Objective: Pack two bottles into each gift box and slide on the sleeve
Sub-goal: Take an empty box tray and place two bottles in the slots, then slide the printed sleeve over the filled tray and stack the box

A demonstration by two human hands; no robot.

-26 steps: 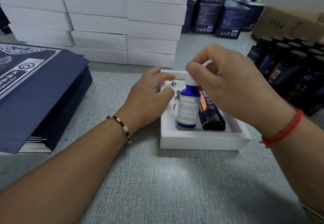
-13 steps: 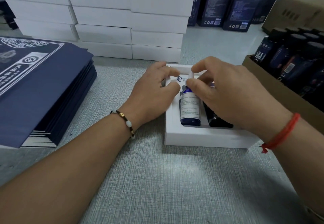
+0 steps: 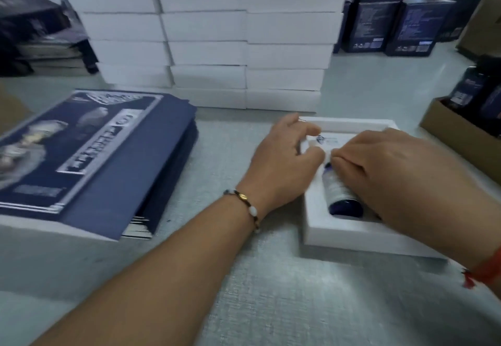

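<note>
On the grey counter (image 3: 271, 291) sits the white gift box (image 3: 349, 233), a blue bottle (image 3: 342, 195) lying inside it. Right hand (image 3: 395, 172) lies over the bottle, its grip curled on the neck; left hand (image 3: 284, 161) rests on the box's left edge, fingers loosely bent, holding nothing. Navy sleeves (image 3: 89, 156) are stacked left, white boxes (image 3: 211, 34) behind, a carton of bottles (image 3: 471, 118) right.

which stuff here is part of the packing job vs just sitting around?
In the job:
- open white gift box
- blue bottle lying in it
- left hand, right hand
- stack of blue sleeves
- carton of bottles

Lying about:
- white box stacks
- dark blue cartons
</note>
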